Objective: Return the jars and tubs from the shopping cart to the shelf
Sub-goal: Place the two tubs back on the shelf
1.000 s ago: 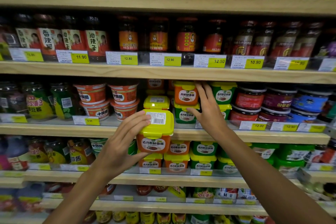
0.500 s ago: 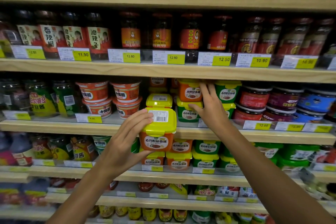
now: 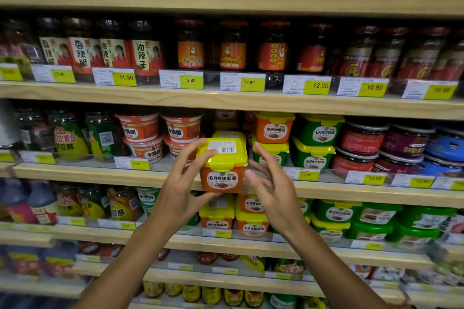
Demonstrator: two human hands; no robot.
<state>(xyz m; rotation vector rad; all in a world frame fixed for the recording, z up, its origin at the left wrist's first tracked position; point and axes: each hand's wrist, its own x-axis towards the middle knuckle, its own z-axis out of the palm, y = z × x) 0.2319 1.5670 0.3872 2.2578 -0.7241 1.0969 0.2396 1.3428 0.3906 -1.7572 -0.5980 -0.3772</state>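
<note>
Not much to report on the person, honestly. Both forearms come up from the bottom edge completely bare, with no sleeves showing anywhere in view. The left hand and right hand are bare too: no gloves, rings, watch or bracelet. Slim fingers, short plain nails with no polish as far as I can see.

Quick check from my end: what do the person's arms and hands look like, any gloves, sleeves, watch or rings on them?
Both are bare. The left hand and right hand wear no gloves, and no rings show on the fingers in view. Both forearms are uncovered down to the picture's lower edge: no sleeve, cuff, watch or wristband shows. Nails look short and plain. Anything worn above the forearms is out of view.
</note>
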